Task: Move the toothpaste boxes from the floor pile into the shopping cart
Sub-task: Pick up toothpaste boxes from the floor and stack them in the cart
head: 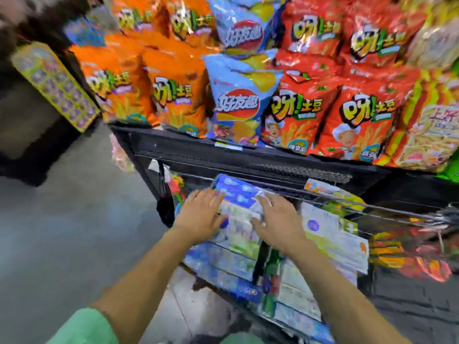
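Hands, left (202,214) and right (278,219), lay flat with straight fingers (grip open) on the toothpaste boxes (238,194) inside the cart (372,207).

Two hands (241,214), one shopping cart (372,207), many blurred toothpaste boxes (238,194), about ten snack bags (236,108).

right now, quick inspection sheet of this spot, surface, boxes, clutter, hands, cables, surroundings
surface: grey shop floor, bare on the left.
job's things: toothpaste boxes stacked in the shopping cart; top blue box under both hands; floor pile not in view.
clutter: other colourful packs in the cart on the right, blurred.
grippers: left hand and right hand lie flat on the top box, fingers straight.
cables: nothing seen.
surroundings: black shelf of snack bags behind the cart.
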Tool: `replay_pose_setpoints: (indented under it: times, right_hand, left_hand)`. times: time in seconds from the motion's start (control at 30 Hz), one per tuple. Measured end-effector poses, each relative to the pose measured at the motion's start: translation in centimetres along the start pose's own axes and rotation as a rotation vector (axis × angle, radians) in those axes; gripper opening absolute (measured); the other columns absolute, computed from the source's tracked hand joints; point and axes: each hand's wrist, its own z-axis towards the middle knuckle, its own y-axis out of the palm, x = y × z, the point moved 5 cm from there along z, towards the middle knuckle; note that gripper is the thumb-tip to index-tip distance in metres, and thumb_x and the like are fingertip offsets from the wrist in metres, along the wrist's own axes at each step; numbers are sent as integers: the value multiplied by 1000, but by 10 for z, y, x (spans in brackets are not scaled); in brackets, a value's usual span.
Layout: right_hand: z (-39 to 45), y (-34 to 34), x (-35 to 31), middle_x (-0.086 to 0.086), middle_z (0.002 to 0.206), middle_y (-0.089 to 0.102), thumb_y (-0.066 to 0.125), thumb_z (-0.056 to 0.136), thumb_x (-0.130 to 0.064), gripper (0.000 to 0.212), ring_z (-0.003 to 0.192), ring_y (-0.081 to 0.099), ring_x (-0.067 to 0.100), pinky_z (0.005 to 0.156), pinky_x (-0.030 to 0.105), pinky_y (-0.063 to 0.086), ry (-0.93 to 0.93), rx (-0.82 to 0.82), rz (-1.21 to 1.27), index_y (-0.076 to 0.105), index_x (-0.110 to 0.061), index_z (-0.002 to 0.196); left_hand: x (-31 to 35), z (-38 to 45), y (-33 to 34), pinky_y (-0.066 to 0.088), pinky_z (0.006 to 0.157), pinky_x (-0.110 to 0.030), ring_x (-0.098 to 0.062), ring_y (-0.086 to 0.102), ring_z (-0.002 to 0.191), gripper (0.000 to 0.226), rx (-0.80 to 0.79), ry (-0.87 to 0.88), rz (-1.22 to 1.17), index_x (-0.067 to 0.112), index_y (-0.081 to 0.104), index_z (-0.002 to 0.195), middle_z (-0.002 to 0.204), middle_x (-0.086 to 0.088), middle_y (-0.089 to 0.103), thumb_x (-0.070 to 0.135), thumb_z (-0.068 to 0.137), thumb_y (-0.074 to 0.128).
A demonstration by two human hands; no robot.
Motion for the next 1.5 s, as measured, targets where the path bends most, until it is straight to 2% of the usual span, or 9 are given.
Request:
replay_pose_setpoints:
  times: [0.2, 0.4, 0.47, 0.57, 0.7, 0.87, 1.07, 1.3, 1.5]
  right_hand:
    - [49, -27, -226, 18, 118, 67, 42, 80, -60, 69, 105, 65, 38, 88, 46, 54, -291, 61, -69, 67, -9, 120]
    - [80, -13, -450, 10, 129, 58, 45, 86, -61, 65, 119, 55, 33, 97, 43, 45, -565, 46, -136, 59, -15, 129]
    - [85, -7, -518, 10, 132, 57, 38, 87, -63, 67, 122, 53, 33, 98, 44, 45, -672, 28, -163, 55, -16, 132]
    - [97, -1, -614, 10, 146, 48, 47, 93, -60, 63, 133, 45, 32, 105, 43, 38, -822, 8, -159, 48, -19, 141]
    - [122, 17, -731, 9, 154, 40, 47, 94, -60, 66, 139, 38, 29, 109, 39, 34, -997, -29, -176, 40, -21, 147]
    - [181, 50, -861, 7, 152, 39, 45, 95, -60, 68, 139, 38, 29, 110, 38, 32, -1129, -88, -194, 36, -21, 150]
    - [278, 80, -988, 6, 151, 41, 42, 95, -62, 69, 137, 39, 29, 111, 37, 34, -1161, -184, -191, 35, -21, 150]
    - [367, 100, -1115, 6, 152, 40, 40, 96, -62, 69, 138, 38, 28, 111, 40, 33, -1191, -247, -196, 36, -19, 150]
    - [434, 140, -1239, 6, 156, 36, 36, 96, -65, 73, 142, 34, 27, 114, 40, 32, -1221, -276, -256, 31, -20, 153]
  left_hand:
    - [-188, -167, -41, 51, 96, -45, -31, 64, 114, 65, 122, -320, 58, 11, 64, 130, 126, -10, 67, 55, 90, 36]
    - [-343, -355, -61, 47, 100, -44, -30, 60, 120, 71, 191, -686, 94, 13, 60, 135, 131, -8, 65, 59, 94, 26]
    - [-379, -409, -62, 44, 101, -44, -30, 58, 122, 71, 213, -816, 80, 12, 58, 138, 133, -8, 63, 59, 94, 26]
    - [-426, -477, -56, 42, 104, -44, -29, 56, 125, 67, 232, -989, 81, 13, 56, 140, 137, -9, 61, 57, 95, 32]
    - [-480, -546, -39, 43, 102, -42, -28, 57, 123, 74, 210, -1195, 52, 14, 57, 138, 135, -7, 62, 61, 92, 24]
    - [-576, -594, -24, 32, 111, -40, -24, 43, 138, 63, 108, -1385, 6, 18, 40, 152, 151, -4, 47, 56, 101, 37]
    - [-714, -610, -35, 25, 117, -36, -20, 34, 144, 66, 0, -1496, -15, 22, 27, 156, 158, 1, 37, 58, 102, 31]
    - [-865, -617, -38, 38, 107, -43, -27, 51, 132, 86, 57, -1554, -63, 16, 48, 146, 144, -6, 55, 66, 86, 10]
    - [-995, -642, -11, 33, 112, -43, -25, 44, 138, 89, 32, -1591, -115, 17, 42, 150, 152, -6, 46, 66, 86, 5]
